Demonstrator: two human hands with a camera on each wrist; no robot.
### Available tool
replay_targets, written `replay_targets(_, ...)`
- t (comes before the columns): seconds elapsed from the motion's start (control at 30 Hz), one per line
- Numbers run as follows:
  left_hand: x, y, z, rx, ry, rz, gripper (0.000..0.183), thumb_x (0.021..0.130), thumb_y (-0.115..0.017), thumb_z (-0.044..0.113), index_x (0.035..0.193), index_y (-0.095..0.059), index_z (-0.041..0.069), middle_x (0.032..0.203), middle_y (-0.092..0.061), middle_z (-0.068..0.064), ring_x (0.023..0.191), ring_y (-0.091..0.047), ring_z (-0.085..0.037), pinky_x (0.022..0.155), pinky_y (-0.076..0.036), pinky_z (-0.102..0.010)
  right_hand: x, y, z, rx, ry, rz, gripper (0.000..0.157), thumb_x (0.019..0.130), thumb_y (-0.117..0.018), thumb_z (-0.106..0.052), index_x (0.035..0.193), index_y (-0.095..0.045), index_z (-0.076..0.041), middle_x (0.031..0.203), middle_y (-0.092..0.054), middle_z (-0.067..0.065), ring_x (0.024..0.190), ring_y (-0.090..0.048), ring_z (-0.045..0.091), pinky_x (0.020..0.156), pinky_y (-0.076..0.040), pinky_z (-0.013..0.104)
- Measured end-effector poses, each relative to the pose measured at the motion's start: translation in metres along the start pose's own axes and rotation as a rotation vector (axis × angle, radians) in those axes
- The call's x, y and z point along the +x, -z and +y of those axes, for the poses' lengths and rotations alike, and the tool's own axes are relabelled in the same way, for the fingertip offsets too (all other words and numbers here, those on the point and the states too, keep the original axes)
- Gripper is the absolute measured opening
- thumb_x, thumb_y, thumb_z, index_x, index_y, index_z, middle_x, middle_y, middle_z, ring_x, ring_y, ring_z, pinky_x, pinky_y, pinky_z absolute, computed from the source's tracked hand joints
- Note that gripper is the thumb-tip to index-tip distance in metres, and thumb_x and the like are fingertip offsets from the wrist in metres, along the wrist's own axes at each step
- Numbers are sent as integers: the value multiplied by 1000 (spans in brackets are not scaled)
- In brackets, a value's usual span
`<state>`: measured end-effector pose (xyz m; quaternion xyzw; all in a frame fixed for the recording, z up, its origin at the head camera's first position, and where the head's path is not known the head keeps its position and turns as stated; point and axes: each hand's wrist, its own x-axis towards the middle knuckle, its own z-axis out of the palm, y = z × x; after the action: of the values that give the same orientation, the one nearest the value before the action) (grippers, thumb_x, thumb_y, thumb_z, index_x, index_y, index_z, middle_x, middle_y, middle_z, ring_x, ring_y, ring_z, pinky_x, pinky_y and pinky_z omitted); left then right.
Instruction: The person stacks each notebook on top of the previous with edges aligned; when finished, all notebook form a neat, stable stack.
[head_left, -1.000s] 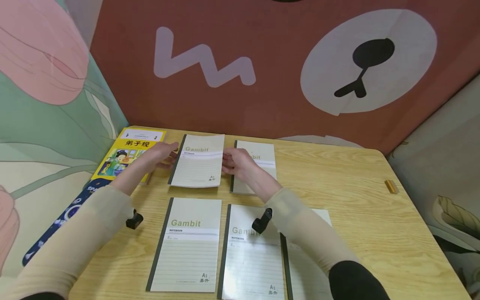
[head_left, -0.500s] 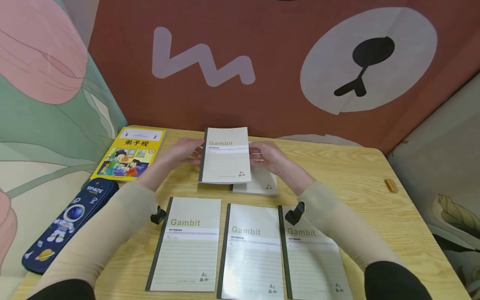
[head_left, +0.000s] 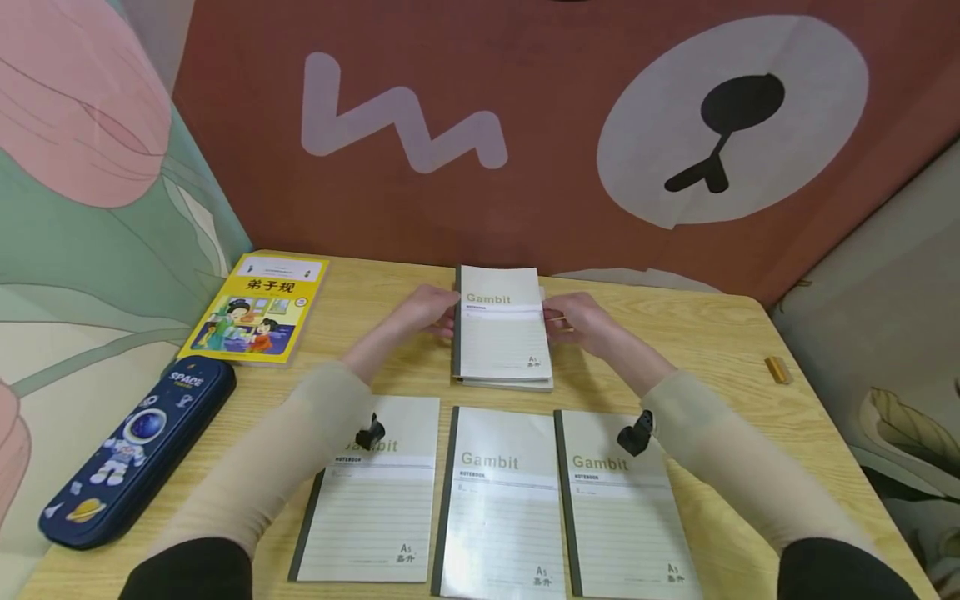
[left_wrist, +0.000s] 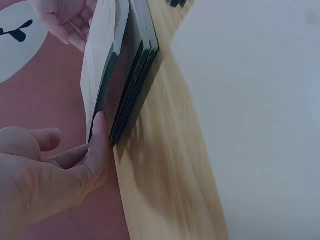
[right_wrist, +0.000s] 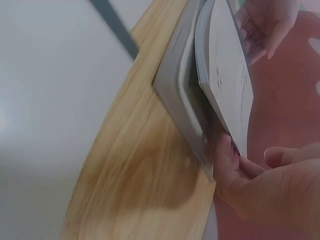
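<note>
A white Gambit notebook [head_left: 501, 337] with a dark spine is held slightly tilted over a stack of like notebooks [left_wrist: 134, 82] at the back of the table. My left hand [head_left: 427, 310] holds its spine side, fingertips under the edge and thumb raised off the cover. At the opposite edge, my right hand [head_left: 587, 323] supports it the same way, fingers beneath. A gap shows between the held notebook and the stack in both wrist views. Three more notebooks lie in a front row: the left one [head_left: 367, 525], the middle one [head_left: 501, 533] and the right one [head_left: 626, 533].
A yellow picture book [head_left: 255, 310] lies at the back left, with a dark blue space pencil case [head_left: 138, 450] in front of it. A small brown block [head_left: 778, 370] sits near the right edge of the wooden table [head_left: 750, 450]. A painted wall [head_left: 420, 208] stands behind.
Both hands have carried the notebook rightward, from beside the yellow book to over the other back notebooks. It was raised midway and is lower now. The front row has stayed put.
</note>
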<state>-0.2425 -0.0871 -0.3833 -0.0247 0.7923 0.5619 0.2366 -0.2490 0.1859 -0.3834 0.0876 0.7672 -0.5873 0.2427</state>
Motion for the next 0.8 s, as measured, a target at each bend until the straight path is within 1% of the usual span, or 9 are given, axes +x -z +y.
replay_targets(0.2, 6, -12, 0, 54, 7, 28, 39, 110, -44, 25, 120, -65, -7, 93, -57, -10, 81, -59, -19, 98, -61, -43, 2, 6, 8, -31, 0, -1, 37, 109, -45, -18, 132, -57, 9, 94, -65, 3, 88, -62, 16, 108, -52, 46)
replay_targets(0.3, 9, -15, -1, 79, 16, 47, 38, 110, -45, 25, 111, -66, -6, 88, -55, -8, 79, -58, -18, 93, -62, -40, 3, 5, 9, -43, 4, 5, 38, 109, -44, -18, 132, -56, 10, 97, -64, 5, 89, -62, 18, 112, -50, 50)
replay_targets(0.37, 10, -16, -1, 96, 23, 58, 37, 110, -46, 26, 108, -66, -5, 86, -55, -7, 78, -57, -17, 90, -62, -37, 3, 4, 9, -52, 11, 7, 38, 109, -43, -17, 132, -56, 11, 98, -63, 6, 89, -62, 18, 112, -50, 51)
replay_targets(0.57, 14, -20, -2, 172, 52, 73, 36, 109, -48, 28, 109, -68, -1, 91, -56, -7, 80, -58, -18, 84, -62, -32, 5, 4, 12, -92, 31, 8, 39, 109, -43, -15, 133, -55, 13, 98, -63, 7, 88, -63, 16, 111, -52, 50)
replay_targets(0.8, 17, -24, 0, 240, 73, 77, 35, 108, -50, 25, 113, -71, -2, 102, -61, -11, 87, -59, -20, 86, -62, -33, 6, 1, 14, -132, 16, 32, 38, 108, -45, -14, 135, -57, 10, 108, -62, 13, 92, -61, 17, 108, -54, 48)
